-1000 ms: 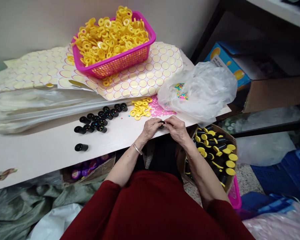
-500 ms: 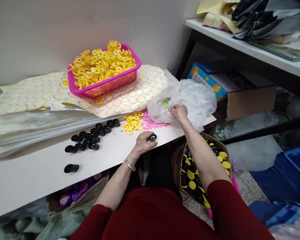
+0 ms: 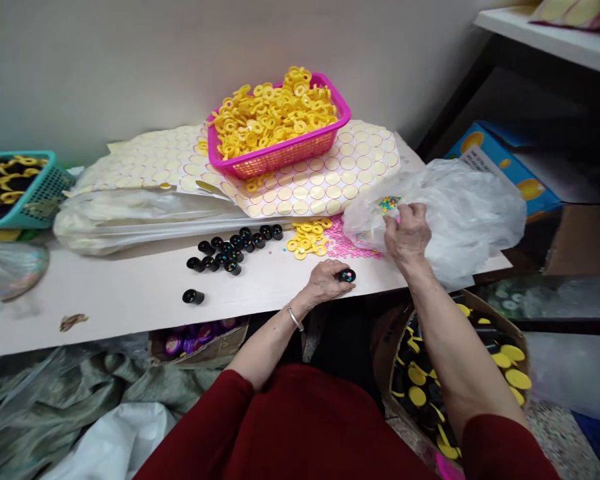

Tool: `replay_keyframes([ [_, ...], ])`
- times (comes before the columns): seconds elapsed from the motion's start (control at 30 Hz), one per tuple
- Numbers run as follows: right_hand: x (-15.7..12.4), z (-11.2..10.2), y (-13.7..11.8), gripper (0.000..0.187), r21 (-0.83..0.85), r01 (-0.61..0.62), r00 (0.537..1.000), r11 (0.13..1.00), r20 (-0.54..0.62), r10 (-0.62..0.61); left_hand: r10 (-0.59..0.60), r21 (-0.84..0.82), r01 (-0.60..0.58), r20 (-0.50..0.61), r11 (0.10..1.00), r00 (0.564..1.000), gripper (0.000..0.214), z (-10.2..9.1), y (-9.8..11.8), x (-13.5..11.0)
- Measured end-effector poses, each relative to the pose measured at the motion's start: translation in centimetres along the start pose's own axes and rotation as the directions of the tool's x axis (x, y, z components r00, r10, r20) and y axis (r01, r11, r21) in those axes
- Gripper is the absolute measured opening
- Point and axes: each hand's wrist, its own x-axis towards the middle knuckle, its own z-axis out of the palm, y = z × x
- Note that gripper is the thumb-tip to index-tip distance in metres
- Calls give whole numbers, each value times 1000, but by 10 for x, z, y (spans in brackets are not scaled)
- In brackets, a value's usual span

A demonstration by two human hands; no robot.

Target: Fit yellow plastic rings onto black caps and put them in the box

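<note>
My left hand (image 3: pixel 327 280) is closed around a small black cup (image 3: pixel 349 275) near the table's front edge; small coloured pieces show in its mouth. My right hand (image 3: pixel 409 235) is at the opening of a clear plastic bag (image 3: pixel 467 220), its fingers curled together beside the small multicoloured pieces (image 3: pixel 390 203) inside. What sits between those fingertips is hidden. Loose pink pieces (image 3: pixel 347 241) lie between the bag and a small pile of yellow rings (image 3: pixel 309 239). Several black cups (image 3: pixel 233 267) stand or lie to the left, some with coloured bits in them; one cup (image 3: pixel 193 297) lies apart.
A pink basket (image 3: pixel 280 152) heaped with yellow rings rests on sheets of round stickers (image 3: pixel 365 160). At far left is a teal basket (image 3: pixel 43 193). Below the table on the right, a carton (image 3: pixel 393 360) holds black and yellow pieces. A shelf edge (image 3: pixel 555 43) juts in above right.
The view has turned left, bringing the teal basket into sight. My left hand still holds the cup; my right hand stays at the bag's opening, with its fingers shifted slightly.
</note>
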Motion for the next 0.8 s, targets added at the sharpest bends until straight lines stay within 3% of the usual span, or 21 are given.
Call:
replay_keyframes([
  [0.07,-12,2,-26,22,123,251,954,960,139,-267,-20,-7,20,-17,1000,1000,23,-1,2,-2],
  [0.13,-22,8,-50,24,243,409,810,879,346,-473,-35,-15,34,-47,999,998,24,-3,3,-6],
  [0.17,-25,14,-59,23,270,442,741,855,427,-518,-40,-17,39,-65,999,997,26,-4,4,-9],
  [0.23,-29,25,-71,15,243,462,672,853,532,-516,-54,-9,54,-96,999,994,28,-8,4,-17],
  [0.37,-29,43,-78,18,154,491,632,857,615,-472,-72,14,74,-119,997,990,25,-15,2,-33],
  [0.53,-30,51,-76,19,128,521,640,844,596,-486,-69,26,73,-109,997,992,25,-18,0,-36],
  [0.63,-30,51,-69,19,158,470,684,868,556,-472,-63,32,67,-113,997,992,24,-16,-1,-34],
  [0.73,-31,46,-58,20,315,235,804,919,469,-366,-64,29,67,-108,997,992,25,-15,-2,-33],
  [0.8,-36,38,-51,19,527,-55,879,848,428,-209,-64,4,65,-121,998,991,34,-16,-1,-33],
])
